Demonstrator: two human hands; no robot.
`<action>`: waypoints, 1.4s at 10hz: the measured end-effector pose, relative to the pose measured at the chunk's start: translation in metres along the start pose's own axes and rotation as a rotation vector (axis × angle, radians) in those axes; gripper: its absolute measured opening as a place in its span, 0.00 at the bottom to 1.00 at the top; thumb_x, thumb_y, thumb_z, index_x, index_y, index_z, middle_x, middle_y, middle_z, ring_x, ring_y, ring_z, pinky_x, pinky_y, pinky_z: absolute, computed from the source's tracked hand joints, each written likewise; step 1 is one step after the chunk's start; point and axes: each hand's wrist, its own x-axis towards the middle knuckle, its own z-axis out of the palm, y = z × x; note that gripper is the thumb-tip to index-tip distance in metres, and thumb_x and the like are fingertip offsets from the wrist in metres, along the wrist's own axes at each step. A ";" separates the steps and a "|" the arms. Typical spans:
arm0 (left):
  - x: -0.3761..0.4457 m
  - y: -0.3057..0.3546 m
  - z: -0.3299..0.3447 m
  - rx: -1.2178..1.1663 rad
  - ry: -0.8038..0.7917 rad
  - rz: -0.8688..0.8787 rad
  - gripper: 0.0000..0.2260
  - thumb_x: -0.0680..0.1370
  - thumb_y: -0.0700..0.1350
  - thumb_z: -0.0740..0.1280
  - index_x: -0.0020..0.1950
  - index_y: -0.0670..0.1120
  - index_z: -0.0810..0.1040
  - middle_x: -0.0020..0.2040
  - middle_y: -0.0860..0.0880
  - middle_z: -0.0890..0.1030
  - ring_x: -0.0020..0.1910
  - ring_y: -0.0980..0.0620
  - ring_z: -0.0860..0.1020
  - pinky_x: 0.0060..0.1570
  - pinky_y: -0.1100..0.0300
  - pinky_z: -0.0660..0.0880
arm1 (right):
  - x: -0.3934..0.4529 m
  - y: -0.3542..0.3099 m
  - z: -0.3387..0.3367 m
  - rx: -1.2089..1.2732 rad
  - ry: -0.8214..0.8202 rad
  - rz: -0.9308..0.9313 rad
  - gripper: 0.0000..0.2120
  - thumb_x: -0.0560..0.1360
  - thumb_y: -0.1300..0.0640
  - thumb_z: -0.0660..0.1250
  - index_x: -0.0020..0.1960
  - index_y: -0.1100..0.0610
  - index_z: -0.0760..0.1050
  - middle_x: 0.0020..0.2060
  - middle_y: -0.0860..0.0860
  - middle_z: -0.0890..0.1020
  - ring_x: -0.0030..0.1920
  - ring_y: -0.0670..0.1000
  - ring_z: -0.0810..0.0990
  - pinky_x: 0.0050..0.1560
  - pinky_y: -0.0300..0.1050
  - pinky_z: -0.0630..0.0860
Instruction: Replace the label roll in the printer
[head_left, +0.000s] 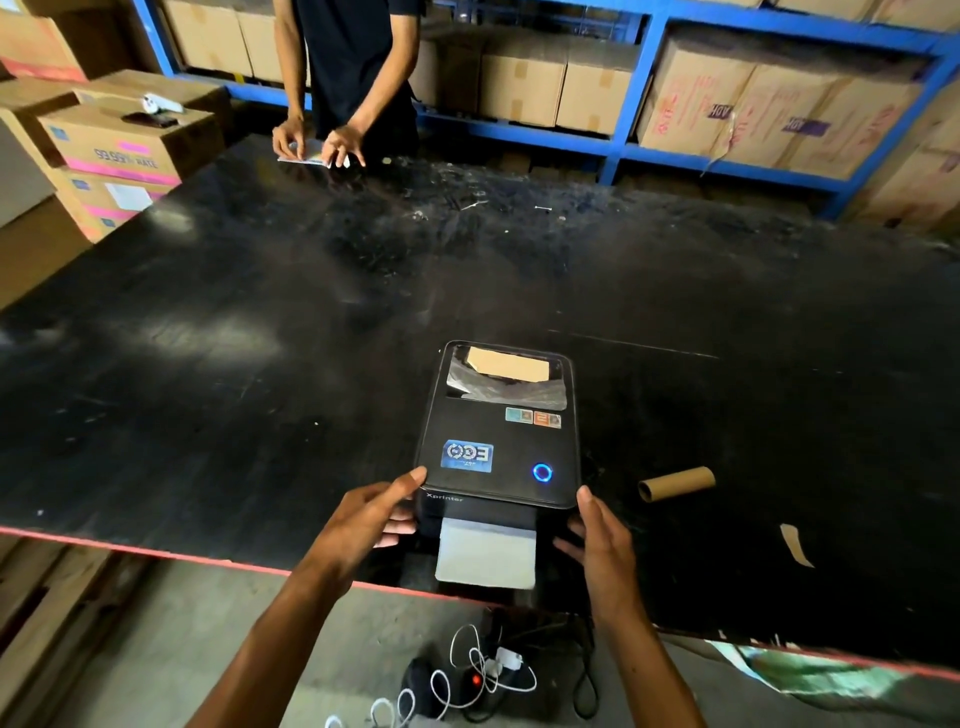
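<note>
A black plastic label printer (496, 436) with a closed lid sits near the front edge of the wide, scuffed black table (260, 322), at about 6 o'clock in the view. Its lid has a clear window at the far end, through which a tan cardboard piece and crinkled film show, a blue sticker at the lid's 8 o'clock corner, a strip of small coloured stickers near its middle, and a round button ringed in blue light at its 4 o'clock corner. A blank white label strip (487, 553) hangs out of the front slot toward the table edge. The left hand (363, 519) grips the printer's front left corner, thumb tip resting on the lid edge and fingers wrapped against the side. The right hand (597, 540) is against the front right corner, thumb along the lid's edge and fingers curled toward the front face; I cannot tell how firmly either hand presses. An empty brown cardboard roll core (675, 483) lies on its side on the table at 3 o'clock from the printer, apart from it, and a small tan paper scrap (795, 543) lies farther out at 4 o'clock. On the floor below the table edge, at 6 o'clock, a black power strip (457, 680) with a red light sits among tangled white cables (462, 670). At 12 o'clock, across the table, another person in a dark shirt (353, 62) rests both hands on a white sheet. Brown cardboard boxes (119, 145) are stacked at 10 o'clock, and blue metal shelving (639, 83) holding more boxes runs along the back.
</note>
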 end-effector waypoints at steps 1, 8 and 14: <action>0.002 -0.002 0.000 -0.014 0.015 -0.005 0.19 0.71 0.61 0.67 0.44 0.46 0.84 0.39 0.49 0.87 0.45 0.48 0.84 0.46 0.53 0.77 | 0.000 0.000 0.000 0.014 0.002 0.017 0.08 0.76 0.51 0.62 0.50 0.50 0.79 0.50 0.48 0.82 0.54 0.51 0.79 0.49 0.50 0.79; 0.002 -0.002 -0.001 -0.007 0.006 0.006 0.24 0.67 0.65 0.67 0.46 0.45 0.84 0.41 0.48 0.87 0.44 0.49 0.84 0.45 0.54 0.77 | -0.003 -0.004 0.001 -0.014 -0.015 0.001 0.08 0.75 0.48 0.62 0.48 0.47 0.79 0.49 0.44 0.82 0.53 0.47 0.80 0.49 0.49 0.80; -0.013 -0.015 -0.016 0.016 -0.007 0.033 0.26 0.64 0.68 0.64 0.47 0.49 0.84 0.46 0.48 0.87 0.47 0.50 0.84 0.48 0.57 0.78 | -0.021 0.003 -0.009 0.007 0.102 -0.010 0.11 0.77 0.52 0.58 0.56 0.51 0.77 0.54 0.53 0.82 0.52 0.48 0.79 0.46 0.41 0.75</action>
